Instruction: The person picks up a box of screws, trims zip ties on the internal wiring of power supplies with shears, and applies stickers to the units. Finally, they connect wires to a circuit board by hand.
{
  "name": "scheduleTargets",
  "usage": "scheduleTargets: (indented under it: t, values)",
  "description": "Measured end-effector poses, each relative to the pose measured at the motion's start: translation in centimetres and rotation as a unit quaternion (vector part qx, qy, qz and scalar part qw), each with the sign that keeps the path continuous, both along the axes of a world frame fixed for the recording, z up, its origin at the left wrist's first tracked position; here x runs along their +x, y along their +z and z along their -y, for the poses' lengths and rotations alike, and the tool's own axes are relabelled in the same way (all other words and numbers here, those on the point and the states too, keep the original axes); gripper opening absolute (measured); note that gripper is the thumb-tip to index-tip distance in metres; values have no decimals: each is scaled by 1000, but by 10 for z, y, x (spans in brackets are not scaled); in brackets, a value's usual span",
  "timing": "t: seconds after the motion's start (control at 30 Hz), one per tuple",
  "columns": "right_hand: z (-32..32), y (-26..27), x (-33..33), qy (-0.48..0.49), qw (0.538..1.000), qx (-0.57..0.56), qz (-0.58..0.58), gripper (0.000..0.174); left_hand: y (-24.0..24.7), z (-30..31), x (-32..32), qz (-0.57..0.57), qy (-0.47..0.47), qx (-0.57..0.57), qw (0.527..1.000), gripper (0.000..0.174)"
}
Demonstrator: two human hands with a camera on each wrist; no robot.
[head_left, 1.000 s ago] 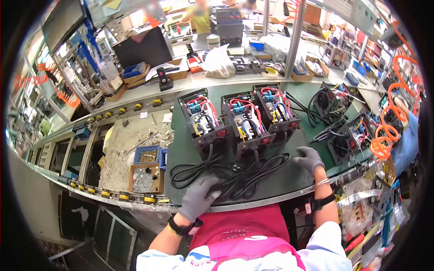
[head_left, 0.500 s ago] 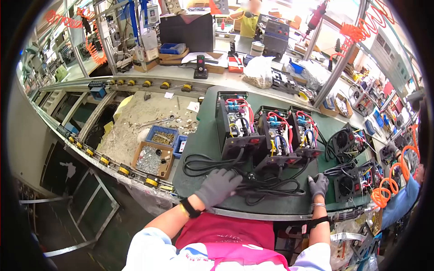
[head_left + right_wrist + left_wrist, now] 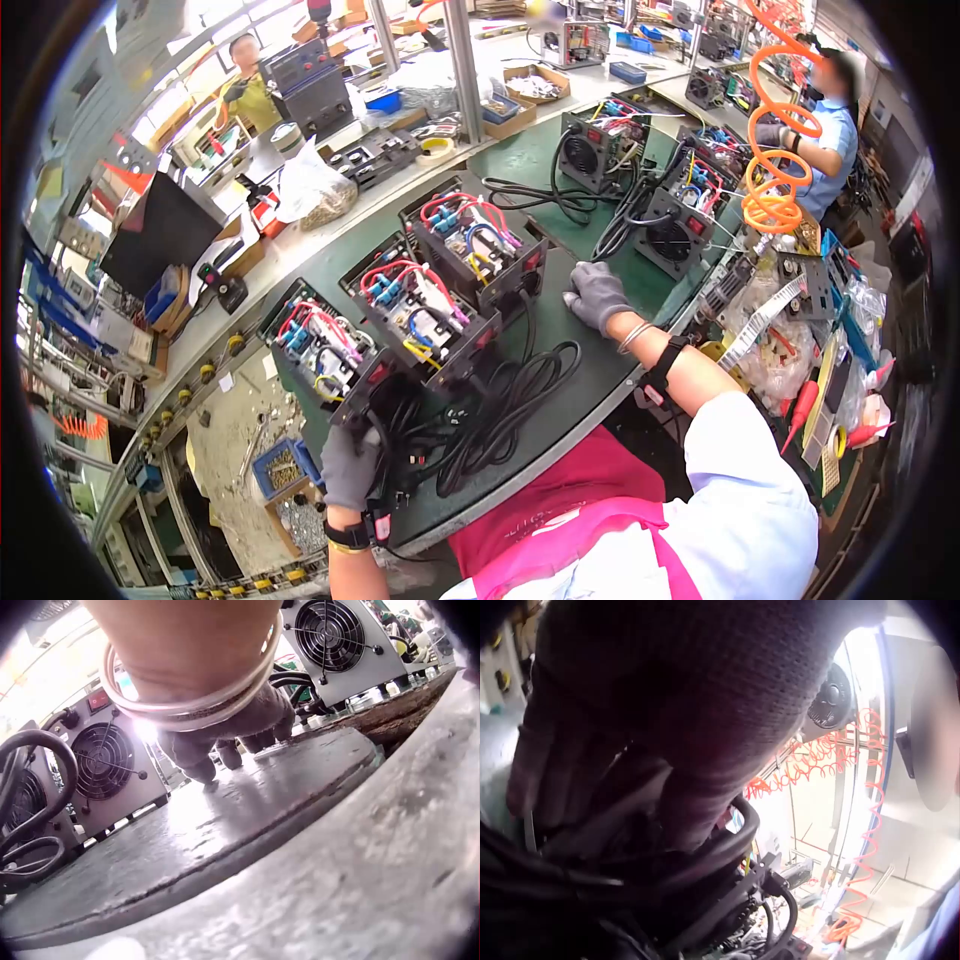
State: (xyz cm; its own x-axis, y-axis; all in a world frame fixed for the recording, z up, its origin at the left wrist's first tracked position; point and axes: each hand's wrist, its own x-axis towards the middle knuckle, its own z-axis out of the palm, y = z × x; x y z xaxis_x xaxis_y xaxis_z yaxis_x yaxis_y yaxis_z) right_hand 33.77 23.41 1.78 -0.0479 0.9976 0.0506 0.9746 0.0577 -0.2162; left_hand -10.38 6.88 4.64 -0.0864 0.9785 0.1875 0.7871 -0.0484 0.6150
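Three open-topped black electrical units with bare wiring stand in a row: the left unit point(image 3: 325, 345), the middle unit point(image 3: 420, 315) and the right unit point(image 3: 475, 240). Their black power cords point(image 3: 510, 405) lie coiled in front. My gloved left hand point(image 3: 350, 468) grips part of a power cord at the left unit's front corner; in the left wrist view its thumb and fingers point(image 3: 694, 814) reach down around dark cord loops point(image 3: 739, 836). My gloved right hand point(image 3: 600, 295) rests with relaxed fingers on the green board point(image 3: 590, 365), beside the right unit.
Two more units with fans, the nearer one point(image 3: 670, 235) and one behind point(image 3: 595, 150), stand to the right. An orange coiled hose point(image 3: 775, 190) hangs there, near another person point(image 3: 830, 150). A blue parts bin point(image 3: 280, 468) sits at the left. Bagged parts point(image 3: 775, 340) lie at the right.
The head view has swung right. My left hand has shifted from on top of the cords to the left unit's front corner, gathering cord loops. My right hand stays resting on the board.
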Motion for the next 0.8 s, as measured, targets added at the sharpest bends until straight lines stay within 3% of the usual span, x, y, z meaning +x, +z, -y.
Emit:
scheduleTargets:
  t: [0.07,0.27,0.37,0.5,0.57,0.63,0.7,0.8]
  values:
    - [-4,0,1,19,1000,-13,5,36,-12,-3,-13,90,-25,7,996,31]
    - [-27,6,-13,-5,1000,-28,6,35,13,-2,-8,25,-61,1,998,24]
    - [-32,-2,-22,-6,1000,27,-6,36,19,-6,-2,-42,-87,105,990,21]
    - [-43,-2,-22,-18,999,23,-34,39,15,-4,-5,-39,-90,81,992,18]
    - [-56,-5,-15,-41,997,-9,-70,41,5,1,-13,-91,-85,79,989,18]
    - [-56,-5,-19,-63,996,-8,-61,43,-7,12,-31,-129,-89,17,987,33]
    - [-57,-13,-15,-70,994,9,-80,41,1,9,-31,-13,-89,-9,996,38]
    - [-59,-1,-12,-99,984,-17,-147,39,-1,24,-46,-130,-62,-73,987,35]
